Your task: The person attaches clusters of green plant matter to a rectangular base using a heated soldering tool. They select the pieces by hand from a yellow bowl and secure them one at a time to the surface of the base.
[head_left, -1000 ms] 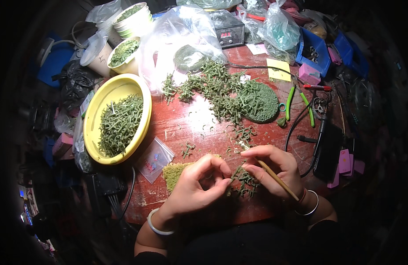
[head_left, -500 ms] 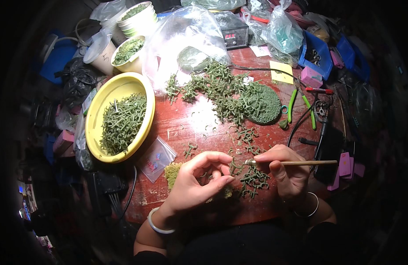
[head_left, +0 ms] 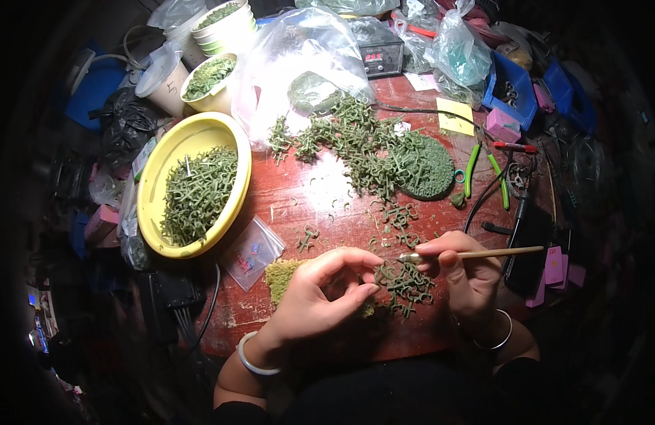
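Note:
My left hand (head_left: 327,289) is curled at the near middle of the table, thumb and index finger closed about a small green hooked piece (head_left: 384,275) at their tips. Its other fingers are folded inside the curve, partly in shadow. My right hand (head_left: 469,275) grips a slim tool with a wooden handle (head_left: 508,251), which points right. The tool's pale, short tip (head_left: 408,258) reaches toward the left fingertips; its exact shape is too small to tell. Below and between the hands lies a small heap of green hooked pieces (head_left: 411,287). A yellow-green spongy block (head_left: 279,278) sits partly behind my left hand.
A yellow basin (head_left: 147,191) of green pieces stands left. A larger green heap (head_left: 356,149) meets a round textured pad (head_left: 430,166). Beyond are a clear plastic bag (head_left: 271,64) and a box with a red display (head_left: 377,57). Green-handled pliers (head_left: 471,171) and cables lie right.
My left hand has shifted slightly right and down, nearer the small heap. The tool's tip has moved a little right and up with my right hand. Both hands keep their grips.

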`<state>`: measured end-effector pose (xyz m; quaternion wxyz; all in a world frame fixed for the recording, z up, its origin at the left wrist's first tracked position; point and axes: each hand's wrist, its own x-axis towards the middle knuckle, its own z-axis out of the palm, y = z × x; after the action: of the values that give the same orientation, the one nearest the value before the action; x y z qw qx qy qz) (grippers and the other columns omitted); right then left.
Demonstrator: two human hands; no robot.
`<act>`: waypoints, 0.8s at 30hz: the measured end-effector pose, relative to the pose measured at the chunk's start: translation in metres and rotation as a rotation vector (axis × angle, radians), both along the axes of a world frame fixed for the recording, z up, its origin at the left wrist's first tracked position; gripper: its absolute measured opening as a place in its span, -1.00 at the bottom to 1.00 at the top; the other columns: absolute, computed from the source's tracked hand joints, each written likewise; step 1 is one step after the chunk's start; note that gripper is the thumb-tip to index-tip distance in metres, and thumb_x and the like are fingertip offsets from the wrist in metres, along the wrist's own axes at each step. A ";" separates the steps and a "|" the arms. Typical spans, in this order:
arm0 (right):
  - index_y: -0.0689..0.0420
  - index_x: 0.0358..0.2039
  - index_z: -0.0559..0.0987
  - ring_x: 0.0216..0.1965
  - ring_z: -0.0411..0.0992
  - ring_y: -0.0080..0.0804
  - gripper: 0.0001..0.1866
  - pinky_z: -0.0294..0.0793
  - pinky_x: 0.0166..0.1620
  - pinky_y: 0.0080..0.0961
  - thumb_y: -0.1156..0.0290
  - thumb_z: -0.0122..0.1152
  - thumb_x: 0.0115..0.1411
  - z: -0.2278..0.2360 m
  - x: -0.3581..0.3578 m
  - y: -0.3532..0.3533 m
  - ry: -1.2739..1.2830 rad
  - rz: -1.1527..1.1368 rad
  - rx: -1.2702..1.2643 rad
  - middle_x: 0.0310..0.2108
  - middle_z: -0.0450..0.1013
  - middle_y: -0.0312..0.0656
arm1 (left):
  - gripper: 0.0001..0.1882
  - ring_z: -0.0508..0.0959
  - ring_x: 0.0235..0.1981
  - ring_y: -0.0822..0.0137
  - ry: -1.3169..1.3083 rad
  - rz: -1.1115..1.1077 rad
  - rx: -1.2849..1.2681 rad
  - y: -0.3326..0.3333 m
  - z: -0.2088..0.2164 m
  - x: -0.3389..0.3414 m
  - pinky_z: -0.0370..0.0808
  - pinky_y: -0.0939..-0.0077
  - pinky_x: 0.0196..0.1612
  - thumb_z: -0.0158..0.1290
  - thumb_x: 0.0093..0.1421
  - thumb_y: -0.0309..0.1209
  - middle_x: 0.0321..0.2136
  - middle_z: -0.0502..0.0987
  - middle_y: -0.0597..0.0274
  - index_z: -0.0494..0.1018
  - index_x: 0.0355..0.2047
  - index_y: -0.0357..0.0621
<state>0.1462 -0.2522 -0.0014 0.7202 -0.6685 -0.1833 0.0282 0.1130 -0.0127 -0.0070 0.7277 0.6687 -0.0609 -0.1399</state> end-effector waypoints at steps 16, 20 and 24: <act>0.27 -0.02 0.64 -0.42 0.57 -0.30 -0.69 0.58 -0.40 -0.44 0.57 0.42 0.21 0.000 0.002 0.000 -0.696 -0.041 -0.309 -0.39 0.55 -0.15 | -0.58 0.41 -0.34 0.71 0.004 0.114 -0.029 -0.005 0.002 -0.002 0.35 0.80 -0.28 0.21 0.25 -0.65 -0.26 0.48 0.42 0.44 0.10 -0.21; 0.27 -0.04 0.60 -0.37 0.57 -0.21 -0.65 0.58 -0.33 -0.41 0.53 0.48 0.17 -0.002 0.002 0.009 -0.466 0.008 -0.376 -0.30 0.55 -0.04 | -0.62 0.42 -0.34 0.72 0.020 0.129 -0.024 -0.005 0.001 -0.003 0.35 0.80 -0.29 0.20 0.25 -0.66 -0.26 0.47 0.42 0.45 0.06 -0.21; 0.27 -0.08 0.58 -0.34 0.57 -0.20 -0.62 0.57 -0.28 -0.38 0.48 0.54 0.13 -0.001 0.003 0.008 -0.361 0.098 -0.379 -0.29 0.53 -0.04 | -0.70 0.42 -0.35 0.71 -0.006 0.130 -0.085 -0.006 -0.001 -0.002 0.35 0.78 -0.30 0.17 0.26 -0.68 -0.25 0.47 0.43 0.48 -0.01 -0.22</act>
<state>0.1489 -0.2443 -0.0020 0.5354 -0.7760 -0.3326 -0.0228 0.1114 -0.0192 -0.0081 0.7627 0.6403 -0.0253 -0.0877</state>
